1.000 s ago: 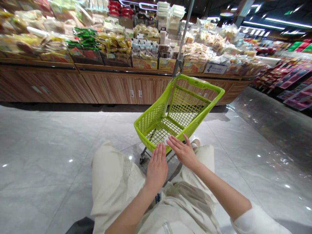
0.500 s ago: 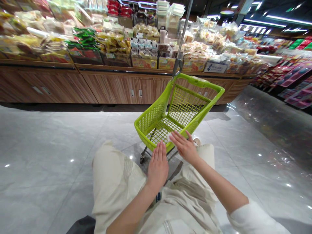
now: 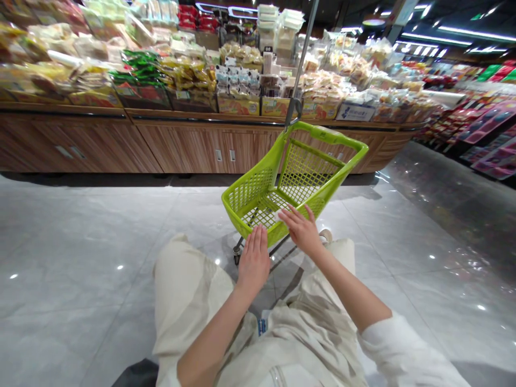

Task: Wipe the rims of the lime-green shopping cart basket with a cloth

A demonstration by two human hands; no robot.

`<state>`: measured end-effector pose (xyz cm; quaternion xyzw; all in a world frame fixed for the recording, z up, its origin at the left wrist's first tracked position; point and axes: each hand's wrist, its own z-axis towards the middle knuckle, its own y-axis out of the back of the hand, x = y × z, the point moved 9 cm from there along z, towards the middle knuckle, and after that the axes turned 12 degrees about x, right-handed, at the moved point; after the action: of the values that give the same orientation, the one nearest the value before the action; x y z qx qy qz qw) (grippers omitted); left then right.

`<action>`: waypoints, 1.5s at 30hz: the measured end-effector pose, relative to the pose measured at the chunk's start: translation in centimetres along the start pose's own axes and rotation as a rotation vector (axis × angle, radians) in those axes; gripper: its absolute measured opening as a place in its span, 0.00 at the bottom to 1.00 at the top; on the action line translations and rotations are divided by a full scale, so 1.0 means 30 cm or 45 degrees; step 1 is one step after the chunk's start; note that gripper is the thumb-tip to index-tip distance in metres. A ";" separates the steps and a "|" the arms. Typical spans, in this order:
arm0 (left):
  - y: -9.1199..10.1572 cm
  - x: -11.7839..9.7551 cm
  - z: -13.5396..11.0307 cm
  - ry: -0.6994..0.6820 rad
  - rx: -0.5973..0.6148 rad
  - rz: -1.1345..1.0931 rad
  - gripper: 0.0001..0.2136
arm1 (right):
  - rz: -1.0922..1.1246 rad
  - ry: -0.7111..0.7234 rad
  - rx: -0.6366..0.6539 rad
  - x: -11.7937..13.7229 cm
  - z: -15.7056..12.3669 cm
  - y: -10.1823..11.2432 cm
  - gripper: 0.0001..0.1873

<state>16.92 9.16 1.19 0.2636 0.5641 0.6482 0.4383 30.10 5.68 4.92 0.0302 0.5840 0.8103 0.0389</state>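
Note:
In front of my knees stands a bright green plastic shopping cart basket point(image 3: 258, 185) with lattice sides, tilted in the view. My left hand point(image 3: 255, 260) lies with straight fingers against its near rim. Just to the right, my right hand point(image 3: 301, 230) is over the near right corner of the rim, its fingers pressing a small white tissue point(image 3: 277, 215) against the plastic. Only an edge of the tissue shows past the fingertips. Through the lattice floor and sides, no goods show in the basket. A caster wheel point(image 3: 237, 258) is visible below the near left corner.
Behind the cart runs a wood-fronted display counter point(image 3: 177, 145) stacked with bagged foods. A grey metal pole point(image 3: 303, 59) rises by the cart's far edge. More packed shelves point(image 3: 489, 129) stand at the right. Glossy grey tiles point(image 3: 80, 236) cover the floor; my legs point(image 3: 189, 301) flank the cart.
Both hands have moved slightly forward and left along the basket's near rim, the tissue staying under my right fingers. The cart has barely shifted.

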 end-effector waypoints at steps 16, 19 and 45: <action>0.005 0.139 0.061 0.039 -0.090 -0.035 0.35 | 0.304 -0.042 -0.190 -0.159 0.100 -0.021 0.28; 0.012 0.155 0.072 0.055 -0.109 -0.037 0.34 | 0.318 -0.083 -0.227 -0.150 0.102 -0.029 0.28; 0.032 0.071 -0.008 0.091 -0.090 -0.097 0.36 | 0.212 -0.326 -0.089 0.214 -0.016 -0.024 0.33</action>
<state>15.44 10.88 1.72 0.2030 0.5658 0.6596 0.4512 23.69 6.08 4.11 0.1801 0.5412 0.8200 0.0468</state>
